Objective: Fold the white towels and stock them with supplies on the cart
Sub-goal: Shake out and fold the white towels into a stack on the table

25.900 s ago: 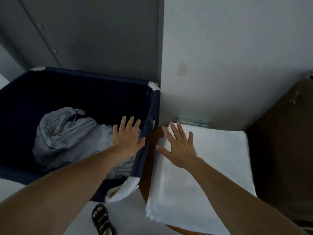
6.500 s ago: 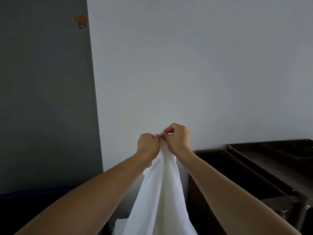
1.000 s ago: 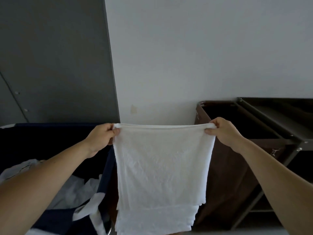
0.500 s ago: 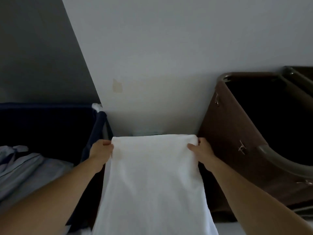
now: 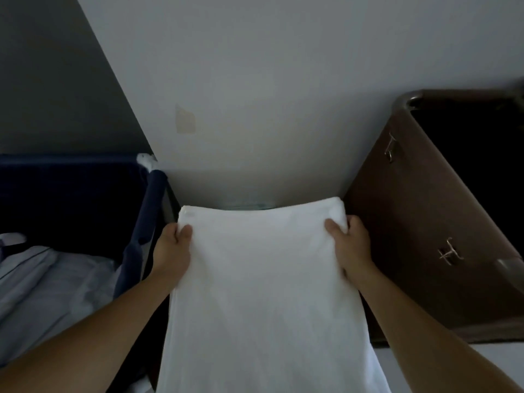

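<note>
Both hands, left (image 5: pixel 172 252) and right (image 5: pixel 351 246), grip the towel (image 5: pixel 263 293) sides; fingers tucked under, its bottom cut off.

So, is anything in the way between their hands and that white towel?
Nothing visible does. The left hand and right hand each grip the white towel directly near its far corners, thumbs on top.

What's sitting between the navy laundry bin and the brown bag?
The white towel, gripped by the left hand and right hand; head view shows it.
</note>
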### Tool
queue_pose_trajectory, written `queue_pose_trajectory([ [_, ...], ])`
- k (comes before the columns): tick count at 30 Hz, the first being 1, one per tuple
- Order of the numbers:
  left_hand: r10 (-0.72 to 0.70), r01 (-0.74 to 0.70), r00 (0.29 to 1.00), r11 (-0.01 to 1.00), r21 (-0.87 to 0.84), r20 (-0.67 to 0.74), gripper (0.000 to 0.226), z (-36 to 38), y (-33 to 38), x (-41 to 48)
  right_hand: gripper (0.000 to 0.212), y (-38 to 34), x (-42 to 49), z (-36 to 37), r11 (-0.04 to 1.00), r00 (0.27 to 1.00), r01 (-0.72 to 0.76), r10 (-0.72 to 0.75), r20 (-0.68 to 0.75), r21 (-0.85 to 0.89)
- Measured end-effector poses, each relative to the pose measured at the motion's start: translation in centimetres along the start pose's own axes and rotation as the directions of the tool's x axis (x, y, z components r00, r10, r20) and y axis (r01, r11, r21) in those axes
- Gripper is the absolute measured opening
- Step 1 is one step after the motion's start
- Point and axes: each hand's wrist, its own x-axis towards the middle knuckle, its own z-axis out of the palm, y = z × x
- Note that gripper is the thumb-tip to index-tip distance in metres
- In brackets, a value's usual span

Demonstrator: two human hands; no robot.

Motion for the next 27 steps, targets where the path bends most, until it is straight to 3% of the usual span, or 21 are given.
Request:
queue_pose_trajectory([
  [5,-0.203,0.202,0.965,0.979,0.025,0.169,0.053,1.0,-1.2,0.1,0.045,1.9,-0.5,1.2,0.974,0.982,-0.18,0.185,0.022,-0.135],
  [8,-0.122,0.13,0.977,0.991,-0.035,0.172,0.066,0.9,-2.4,-1.6,0.054,3.0,-2.4,0.2,0.958,0.981,-0.185,0.194,0.02,-0.22],
  [12,-0.135,0.136,0.979,0.991,0.004,0.155,0.077,0.5,-4.3,-4.7,0.065,4.2,-5.6,-1.6,0.897,0.957,-0.227,0.278,0.087,-0.379],
  [18,-0.198,0.179,0.972,0.974,0.139,0.131,0.076,0.8,-5.7,-9.5,0.076,5.9,-11.5,-3.9,0.818,0.927,-0.288,0.369,0.07,-0.498],
  [27,-0.09,0.042,0.989,0.93,0.366,0.115,0.068,-0.3,-7.1,-15.7,0.078,6.5,-15.6,-5.4,0.663,0.946,-0.232,0.323,-0.008,-0.712],
])
